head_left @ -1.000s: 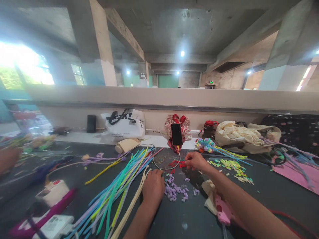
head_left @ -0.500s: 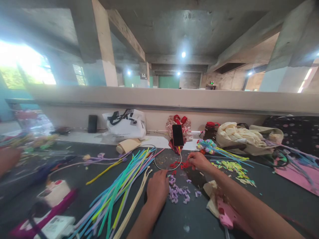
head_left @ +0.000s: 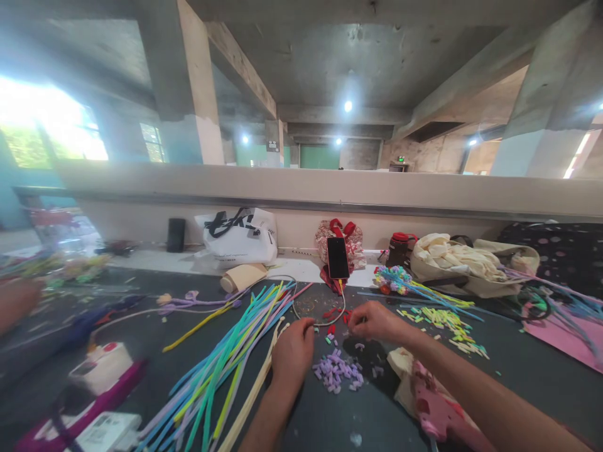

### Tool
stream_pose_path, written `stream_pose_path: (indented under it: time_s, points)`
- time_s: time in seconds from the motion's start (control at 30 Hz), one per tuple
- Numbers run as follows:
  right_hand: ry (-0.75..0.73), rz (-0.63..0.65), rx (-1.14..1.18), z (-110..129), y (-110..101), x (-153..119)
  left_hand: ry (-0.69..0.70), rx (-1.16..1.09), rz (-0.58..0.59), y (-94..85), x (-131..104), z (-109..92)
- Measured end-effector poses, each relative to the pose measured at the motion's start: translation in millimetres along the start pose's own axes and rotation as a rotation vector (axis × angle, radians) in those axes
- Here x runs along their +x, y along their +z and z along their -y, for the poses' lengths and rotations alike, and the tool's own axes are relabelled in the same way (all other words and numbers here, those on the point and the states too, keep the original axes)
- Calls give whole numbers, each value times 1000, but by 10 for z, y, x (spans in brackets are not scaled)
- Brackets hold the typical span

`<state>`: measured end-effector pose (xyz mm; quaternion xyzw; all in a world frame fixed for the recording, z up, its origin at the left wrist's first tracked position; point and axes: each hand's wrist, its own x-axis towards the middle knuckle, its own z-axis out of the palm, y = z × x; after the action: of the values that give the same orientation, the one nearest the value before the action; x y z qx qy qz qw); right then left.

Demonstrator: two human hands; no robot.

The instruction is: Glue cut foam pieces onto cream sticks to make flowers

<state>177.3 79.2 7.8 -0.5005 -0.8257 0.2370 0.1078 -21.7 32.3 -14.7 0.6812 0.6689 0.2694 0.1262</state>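
Note:
My left hand (head_left: pixel 293 353) is closed, thumb and fingers drawn together, between a bundle of coloured pipe cleaners (head_left: pixel 226 355) and a pile of short purple pieces (head_left: pixel 338 370). Whatever its fingertips may hold is hidden. My right hand (head_left: pixel 375 321) is curled in a pinch over the table, close to some short red pieces (head_left: pixel 331 329); I cannot make out anything in its fingers. A few purple pieces lie loose below it. Under my right forearm is a pink glue gun (head_left: pixel 431 402), partly covered, with a beige cloth-like scrap (head_left: pixel 400 376) beside it.
A phone (head_left: pixel 337 257) with a cable leans on a patterned bag at the back. Yellow-green pieces (head_left: pixel 443 323) lie to the right, near a flower bunch (head_left: pixel 392 279). A white bag (head_left: pixel 238 237) stands behind. Another person's blurred hand (head_left: pixel 19 304) is at far left.
My right hand has come down and slightly left from the red pieces, which are now fewer and more scattered. The purple pieces sit closer together. My left hand has shifted slightly left.

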Motion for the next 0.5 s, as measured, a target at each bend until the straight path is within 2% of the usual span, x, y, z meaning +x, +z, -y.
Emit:
stream_pose_path:
  time_s: [0.1,0.3,0.4,0.5]
  points:
    - [-81,65,-89,119,39,-10,-7,27,-21,9,27,25]
    - [-68,-89,-407,149,67,333,17,81,-21,29,54,64]
    - [-73,-75,-542,138,158,433,29,100,6,55,81,104]
    - [-108,-55,-635,143,205,442,97,104,37,97,72,109]
